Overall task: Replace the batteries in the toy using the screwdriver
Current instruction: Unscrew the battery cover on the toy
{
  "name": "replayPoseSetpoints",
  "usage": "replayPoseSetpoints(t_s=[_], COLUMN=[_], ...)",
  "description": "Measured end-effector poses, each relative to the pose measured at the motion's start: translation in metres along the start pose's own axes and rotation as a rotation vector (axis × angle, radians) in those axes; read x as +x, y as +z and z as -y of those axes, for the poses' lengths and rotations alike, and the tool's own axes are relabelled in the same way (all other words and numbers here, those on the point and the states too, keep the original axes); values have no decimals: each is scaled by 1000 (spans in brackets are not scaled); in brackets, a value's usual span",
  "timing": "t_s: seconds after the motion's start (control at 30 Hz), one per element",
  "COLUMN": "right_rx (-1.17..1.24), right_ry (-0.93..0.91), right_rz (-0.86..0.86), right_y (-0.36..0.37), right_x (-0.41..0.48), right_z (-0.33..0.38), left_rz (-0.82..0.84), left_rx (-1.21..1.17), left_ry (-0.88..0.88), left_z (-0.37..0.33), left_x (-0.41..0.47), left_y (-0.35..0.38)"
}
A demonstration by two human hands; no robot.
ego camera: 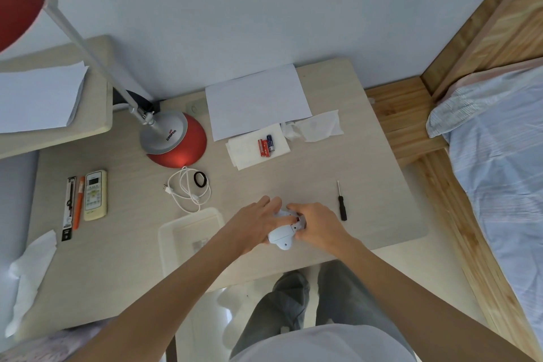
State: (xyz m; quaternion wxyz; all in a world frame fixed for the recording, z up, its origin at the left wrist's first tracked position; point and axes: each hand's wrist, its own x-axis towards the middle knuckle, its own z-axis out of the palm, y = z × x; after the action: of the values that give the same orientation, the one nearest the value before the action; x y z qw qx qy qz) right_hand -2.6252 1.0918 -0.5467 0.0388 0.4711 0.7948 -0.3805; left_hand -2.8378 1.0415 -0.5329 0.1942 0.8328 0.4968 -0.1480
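Gripping toy [280, 239]: left hand [255, 223] alongside, right hand [318, 222] curled, perhaps pinching battery [297, 218].

White toy [281, 237] with a red spot; black screwdriver [342, 209]. Right of the red-and-silver lamp base [174, 142] lie two red batteries [263, 148] and a dark blue battery [270, 142]. Pale wood-grain desk [323, 176]; blue-striped bedding [499, 156].

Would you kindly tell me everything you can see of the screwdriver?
The screwdriver is small, with a black handle, seemingly plastic, and a thin silvery shaft. It lies flat on the pale table, handle toward the person, tip pointing away, just right of the right hand. No hand touches it.
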Motion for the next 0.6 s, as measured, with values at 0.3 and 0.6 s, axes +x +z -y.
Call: replayPoseSetpoints(t_s=[0.3, 0.6], right_rx=[-15, 2], right_ry=[-28, -53], right_rz=[13, 4], right_y=[-3, -3], right_x=[-1, -5], right_z=[2, 6], left_rz=[-34, -97], left_rx=[-69, -169], left_ry=[-4, -48], left_z=[-4, -12], left_x=[-3, -17], left_y=[6, 11])
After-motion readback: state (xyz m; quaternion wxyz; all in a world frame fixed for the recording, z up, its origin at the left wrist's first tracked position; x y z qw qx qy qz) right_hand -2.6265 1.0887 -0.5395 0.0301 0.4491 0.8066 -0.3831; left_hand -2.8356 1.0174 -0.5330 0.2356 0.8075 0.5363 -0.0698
